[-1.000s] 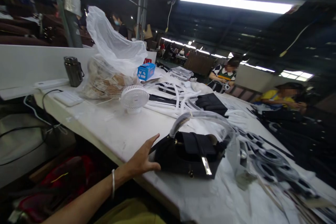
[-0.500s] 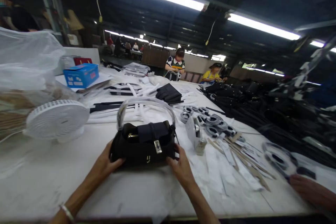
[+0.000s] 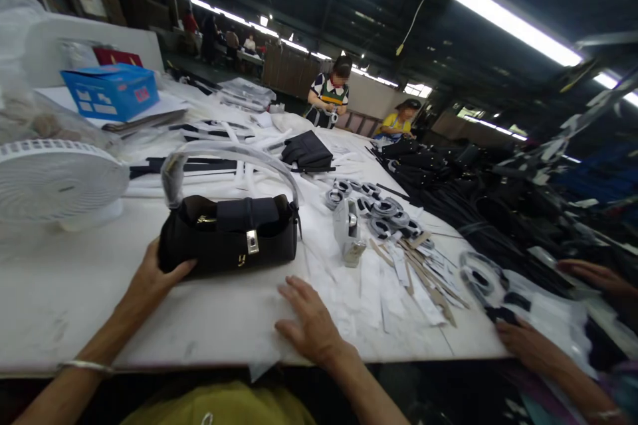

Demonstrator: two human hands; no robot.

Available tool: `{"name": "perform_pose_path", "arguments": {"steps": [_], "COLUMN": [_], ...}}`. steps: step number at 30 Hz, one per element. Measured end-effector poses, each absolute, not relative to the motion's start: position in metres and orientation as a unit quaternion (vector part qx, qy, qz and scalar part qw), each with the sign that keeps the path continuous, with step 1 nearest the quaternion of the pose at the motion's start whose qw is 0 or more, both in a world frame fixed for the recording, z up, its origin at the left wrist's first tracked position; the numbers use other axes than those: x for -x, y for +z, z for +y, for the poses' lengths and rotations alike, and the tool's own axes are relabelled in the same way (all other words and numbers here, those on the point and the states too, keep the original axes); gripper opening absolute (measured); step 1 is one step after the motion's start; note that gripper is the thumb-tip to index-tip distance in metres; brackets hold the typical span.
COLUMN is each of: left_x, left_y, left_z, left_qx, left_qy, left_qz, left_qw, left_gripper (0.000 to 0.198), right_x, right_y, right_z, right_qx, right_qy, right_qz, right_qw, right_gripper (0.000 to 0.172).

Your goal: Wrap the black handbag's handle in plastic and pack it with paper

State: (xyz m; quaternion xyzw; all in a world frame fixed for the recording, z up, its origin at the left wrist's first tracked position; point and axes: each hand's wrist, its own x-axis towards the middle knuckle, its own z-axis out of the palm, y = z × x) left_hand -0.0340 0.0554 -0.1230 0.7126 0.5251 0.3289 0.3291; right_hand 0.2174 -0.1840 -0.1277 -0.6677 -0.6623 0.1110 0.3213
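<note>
A black handbag (image 3: pixel 229 239) stands upright on the white table (image 3: pixel 219 319), its top open and a metal clasp on its front. Its arched handle (image 3: pixel 234 148) is wrapped in clear plastic. My left hand (image 3: pixel 162 272) grips the bag's lower left corner, thumb on the front and fingers behind, partly hidden. Off the bag's lower right, my right hand (image 3: pixel 309 319) hovers or rests low over the tabletop, fingers apart and holding nothing. A tape dispenser (image 3: pixel 347 229) is up and to the right of that hand.
A white fan (image 3: pixel 54 179) and a blue box (image 3: pixel 112 93) stand on the left. Rolled grey-and-black strips (image 3: pixel 386 209) and loose paper strips (image 3: pixel 423 279) lie on the right. Black pieces are heaped beyond. A co-worker's hands (image 3: pixel 538 352) handle a plastic-wrapped bundle at far right.
My right hand has let go of the handbag and moved down, away from it. My left hand stays on the bag. The view has swung to the right; more of the co-worker's hands shows.
</note>
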Motion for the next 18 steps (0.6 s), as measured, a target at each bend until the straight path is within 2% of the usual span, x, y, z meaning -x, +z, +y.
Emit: {"name": "perform_pose_path", "arguments": {"steps": [3, 6, 8, 13, 18], "left_x": [0.032, 0.031, 0.031, 0.032, 0.035], "left_y": [-0.121, -0.116, -0.114, -0.115, -0.127], "left_z": [0.05, 0.047, 0.045, 0.049, 0.056], "left_qx": [-0.707, -0.703, -0.701, -0.694, -0.694], "left_qy": [0.331, 0.322, 0.319, 0.322, 0.34], "left_qz": [0.53, 0.536, 0.538, 0.533, 0.53], "left_qw": [0.332, 0.338, 0.341, 0.362, 0.349], "left_gripper": [0.079, 0.075, 0.075, 0.081, 0.088], "right_x": [-0.23, -0.252, -0.268, -0.293, -0.311], "right_y": [-0.127, -0.126, -0.127, -0.13, -0.127], "right_z": [-0.216, -0.231, -0.238, -0.239, -0.193], "right_qx": [0.653, 0.677, 0.701, 0.745, 0.792], "right_qy": [0.11, 0.071, 0.049, 0.017, -0.065], "right_qz": [-0.707, -0.689, -0.662, -0.594, -0.492], "right_qw": [0.248, 0.249, 0.26, 0.305, 0.355], "right_gripper": [0.04, 0.02, 0.013, 0.015, 0.021]}}
